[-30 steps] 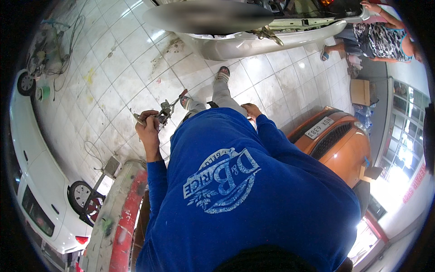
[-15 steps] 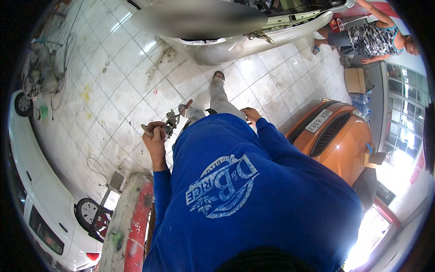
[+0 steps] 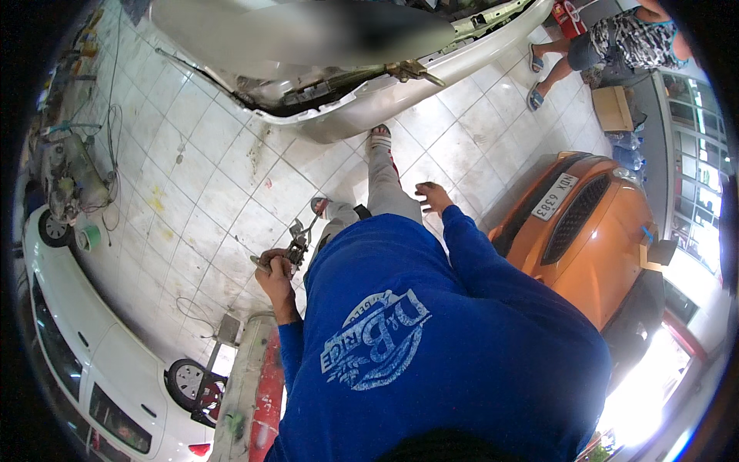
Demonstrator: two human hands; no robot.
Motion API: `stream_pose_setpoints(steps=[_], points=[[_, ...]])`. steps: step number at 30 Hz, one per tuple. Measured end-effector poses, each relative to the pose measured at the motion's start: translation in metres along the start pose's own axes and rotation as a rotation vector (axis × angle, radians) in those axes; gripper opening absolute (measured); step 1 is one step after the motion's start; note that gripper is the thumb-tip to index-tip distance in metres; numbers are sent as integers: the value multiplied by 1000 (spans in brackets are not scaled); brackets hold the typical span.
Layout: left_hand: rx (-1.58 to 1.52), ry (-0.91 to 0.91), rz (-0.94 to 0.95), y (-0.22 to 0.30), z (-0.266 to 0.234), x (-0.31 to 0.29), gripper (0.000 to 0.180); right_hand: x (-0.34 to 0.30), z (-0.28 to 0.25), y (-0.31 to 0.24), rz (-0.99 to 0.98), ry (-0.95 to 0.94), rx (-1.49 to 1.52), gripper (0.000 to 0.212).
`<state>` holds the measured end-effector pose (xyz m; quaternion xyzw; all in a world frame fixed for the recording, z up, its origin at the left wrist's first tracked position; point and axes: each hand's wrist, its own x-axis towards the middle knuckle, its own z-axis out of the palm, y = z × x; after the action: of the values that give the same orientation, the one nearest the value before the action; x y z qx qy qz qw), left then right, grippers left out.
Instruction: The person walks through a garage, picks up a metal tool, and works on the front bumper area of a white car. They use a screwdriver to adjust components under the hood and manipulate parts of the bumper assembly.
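- I count three cars: an orange car (image 3: 604, 223), a white car (image 3: 123, 343) left of it, a beige car (image 3: 354, 119) ahead-left of it.
- Two hands left of the orange car: left hand (image 3: 277, 282), right hand (image 3: 436, 199).
- One handheld metal tool (image 3: 299, 242), also left.
- One co-worker (image 3: 625, 45) beyond.
- One cardboard box (image 3: 611, 108) beyond.

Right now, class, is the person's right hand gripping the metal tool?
No, the left hand grips the metal tool, while the right hand hangs apart from it.

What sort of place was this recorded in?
Probably a car repair shop: a pale car has its inner bodywork exposed, an orange car and a white car stand nearby, and the left hand holds a metal tool.
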<state>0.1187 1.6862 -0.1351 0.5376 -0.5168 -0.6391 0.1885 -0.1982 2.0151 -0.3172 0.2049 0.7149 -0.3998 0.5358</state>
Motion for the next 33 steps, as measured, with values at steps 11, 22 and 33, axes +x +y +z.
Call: stream_pose_setpoints(steps=[11,22,33], points=[[86,120,-129,15,106,4,14,80,-78,-251,-514,67,265,37],[113,209,-191,48,205,-1,18,165,-71,-353,-482,-360,-39,63],[53,235,-115,52,238,-9,15,170,-46,-359,-174,-630,278,78]])
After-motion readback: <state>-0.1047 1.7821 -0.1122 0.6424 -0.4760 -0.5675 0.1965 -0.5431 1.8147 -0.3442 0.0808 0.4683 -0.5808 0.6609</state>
